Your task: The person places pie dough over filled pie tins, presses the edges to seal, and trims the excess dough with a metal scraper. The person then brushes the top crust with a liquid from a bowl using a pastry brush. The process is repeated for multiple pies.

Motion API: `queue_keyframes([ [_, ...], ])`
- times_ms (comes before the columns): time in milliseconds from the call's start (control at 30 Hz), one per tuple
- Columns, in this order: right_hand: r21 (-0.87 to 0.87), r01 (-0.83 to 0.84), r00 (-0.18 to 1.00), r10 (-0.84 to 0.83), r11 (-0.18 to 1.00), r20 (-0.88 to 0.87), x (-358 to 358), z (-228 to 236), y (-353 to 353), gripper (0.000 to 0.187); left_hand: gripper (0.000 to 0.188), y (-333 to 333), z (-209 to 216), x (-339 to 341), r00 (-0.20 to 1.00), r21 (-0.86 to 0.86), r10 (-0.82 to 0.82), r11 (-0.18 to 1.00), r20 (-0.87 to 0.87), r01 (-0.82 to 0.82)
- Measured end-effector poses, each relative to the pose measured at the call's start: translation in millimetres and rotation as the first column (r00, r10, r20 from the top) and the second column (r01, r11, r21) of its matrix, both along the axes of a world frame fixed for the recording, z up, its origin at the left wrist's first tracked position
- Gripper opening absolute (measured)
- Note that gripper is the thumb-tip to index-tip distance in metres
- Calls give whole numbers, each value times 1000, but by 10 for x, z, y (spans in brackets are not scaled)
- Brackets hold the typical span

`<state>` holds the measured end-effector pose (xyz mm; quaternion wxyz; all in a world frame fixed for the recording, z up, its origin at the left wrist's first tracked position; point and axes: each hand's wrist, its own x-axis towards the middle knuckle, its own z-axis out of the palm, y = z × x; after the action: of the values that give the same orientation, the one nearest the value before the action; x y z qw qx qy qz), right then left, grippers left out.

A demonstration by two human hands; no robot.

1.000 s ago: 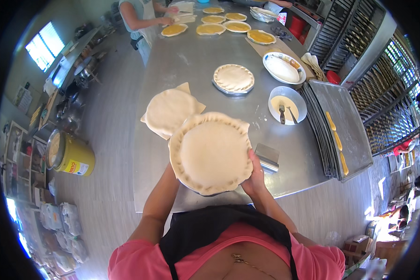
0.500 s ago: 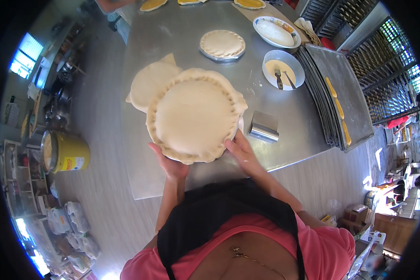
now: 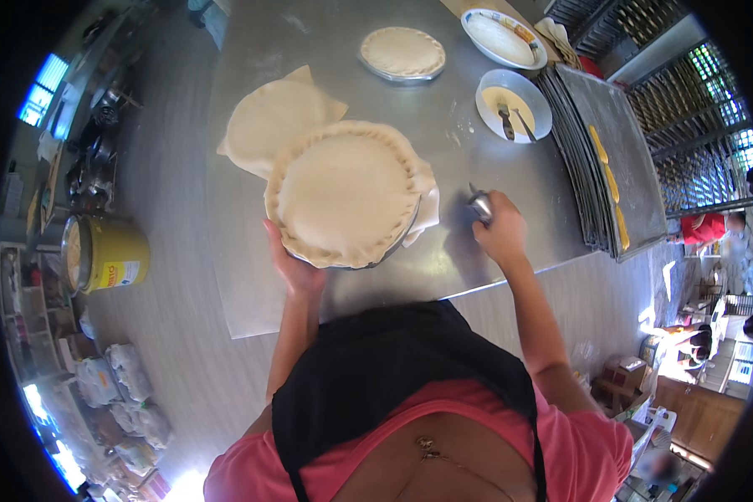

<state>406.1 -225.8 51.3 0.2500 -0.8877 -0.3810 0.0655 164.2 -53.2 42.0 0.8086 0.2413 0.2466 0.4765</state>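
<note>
Got pie (image 3: 343, 197) apparently crimped most of the way round, bar loose dough flap (image 3: 428, 207) at right, holding it over steel table (image 3: 247, 280) with left hand (image 3: 297, 272) cupped at near-left edge, gripping metal scraper (image 3: 481, 207) in right hand (image 3: 504, 228).

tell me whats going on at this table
The person's left hand supports a round, pale, dough-topped pie at its near left edge. Their right hand grips a silvery metal scraper, apart from the pie. The pie's edge is crimped around much of its rim, while a loose pale dough flap hangs at its right. Farther off, another round, pale, crimped pie sits on the grey metal table.
</note>
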Motion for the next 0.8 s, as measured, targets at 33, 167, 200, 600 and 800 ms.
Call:
queue_keyframes([
  [33, 118, 128, 976, -103, 985, -193, -74, 164, -25, 29, 60, 7, 2, 7, 1000, 12, 13, 1000, -3, -13],
  [167, 606, 63, 997, -27, 793, -69, -761, 480, 21, 27, 60, 22, 22, 9, 999, 52, 36, 998, -23, -35],
  [200, 682, -62, 998, 36, 729, 52, -891, 486, 92, 29, 60, 24, 30, 11, 999, 64, 32, 997, -12, -31],
  [600, 671, -59, 989, -49, 739, 142, -1032, 352, 463, 27, 58, -38, 167, 5, 999, 66, 32, 997, 40, -34],
  [800, 650, -94, 982, -37, 754, 185, -993, 400, 464, 22, 55, 19, 163, -19, 999, -34, -15, 999, 39, 16],
])
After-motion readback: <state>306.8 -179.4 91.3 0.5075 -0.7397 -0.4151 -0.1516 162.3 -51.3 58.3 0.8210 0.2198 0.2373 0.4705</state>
